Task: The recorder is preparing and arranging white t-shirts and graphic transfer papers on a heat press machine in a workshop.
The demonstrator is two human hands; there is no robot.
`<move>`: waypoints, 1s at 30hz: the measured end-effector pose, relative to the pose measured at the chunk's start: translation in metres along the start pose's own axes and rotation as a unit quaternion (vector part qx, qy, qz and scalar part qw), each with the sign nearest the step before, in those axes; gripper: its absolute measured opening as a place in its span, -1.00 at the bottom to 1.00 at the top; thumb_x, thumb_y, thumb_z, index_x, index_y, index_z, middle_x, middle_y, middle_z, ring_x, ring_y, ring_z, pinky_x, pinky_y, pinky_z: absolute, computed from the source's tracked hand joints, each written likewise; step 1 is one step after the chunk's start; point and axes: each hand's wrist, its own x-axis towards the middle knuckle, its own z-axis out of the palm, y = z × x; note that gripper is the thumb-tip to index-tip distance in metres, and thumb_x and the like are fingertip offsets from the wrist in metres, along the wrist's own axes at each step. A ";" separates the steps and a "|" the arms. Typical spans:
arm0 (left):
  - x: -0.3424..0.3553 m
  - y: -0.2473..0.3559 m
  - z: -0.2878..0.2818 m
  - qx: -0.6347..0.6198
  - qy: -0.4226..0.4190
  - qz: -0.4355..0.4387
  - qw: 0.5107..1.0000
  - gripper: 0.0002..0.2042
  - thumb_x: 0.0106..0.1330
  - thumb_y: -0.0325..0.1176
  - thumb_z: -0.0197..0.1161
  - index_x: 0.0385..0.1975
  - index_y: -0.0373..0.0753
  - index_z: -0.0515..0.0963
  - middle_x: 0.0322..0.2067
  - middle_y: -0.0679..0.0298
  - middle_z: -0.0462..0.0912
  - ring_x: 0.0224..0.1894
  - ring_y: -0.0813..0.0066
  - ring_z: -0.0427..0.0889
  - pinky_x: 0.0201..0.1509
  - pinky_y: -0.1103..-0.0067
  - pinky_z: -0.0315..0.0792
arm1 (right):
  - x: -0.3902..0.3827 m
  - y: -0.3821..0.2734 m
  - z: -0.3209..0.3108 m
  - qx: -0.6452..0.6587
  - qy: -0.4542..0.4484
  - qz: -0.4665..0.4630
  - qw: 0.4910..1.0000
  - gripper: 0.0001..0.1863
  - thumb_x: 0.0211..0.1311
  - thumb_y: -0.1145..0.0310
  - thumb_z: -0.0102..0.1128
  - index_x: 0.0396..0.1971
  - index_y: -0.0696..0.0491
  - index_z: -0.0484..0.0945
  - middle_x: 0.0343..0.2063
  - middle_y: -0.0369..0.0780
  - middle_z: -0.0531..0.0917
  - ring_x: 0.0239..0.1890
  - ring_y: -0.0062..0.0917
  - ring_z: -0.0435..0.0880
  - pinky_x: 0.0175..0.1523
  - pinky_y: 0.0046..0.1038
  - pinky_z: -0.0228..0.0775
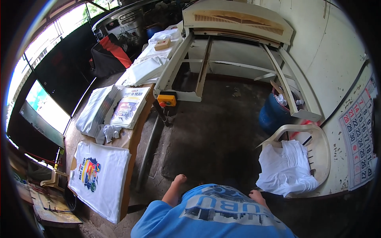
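My left hand [179,179] hangs beside my blue-shirted body, fingers loosely curled with nothing visible in them. My right hand [254,195] is on the other side, fingers curled, near a plastic chair [320,156] holding a crumpled white shirt [285,168]. On the worktable [133,142] to my left lie a printed white T-shirt [107,178], a stack of white shirts [95,109], a printed stack [127,107] and some scrunched white cloth [111,133]. More white fabric [147,69] and a small cardboard box [162,44] are farther along.
A large cream press machine [238,22] with rails stands ahead, an orange switch box [166,100] at its near left corner. A blue drum [270,117] sits under the right rail. A calendar [355,139] hangs on the right wall; a black-and-red covered object [109,57] is back left.
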 end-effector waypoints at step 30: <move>-0.023 0.028 0.132 -0.340 0.143 -0.183 0.911 -0.67 0.03 -0.16 0.09 -0.23 -0.16 0.55 -0.23 0.14 0.56 -0.16 0.28 0.53 -0.06 0.48 0.37 | 0.274 -0.249 -0.199 -0.313 -0.069 -0.246 0.915 -0.63 -0.08 0.28 0.03 -0.22 0.07 0.54 -0.18 -0.09 0.54 -0.09 -0.29 0.50 0.02 -0.40 0.31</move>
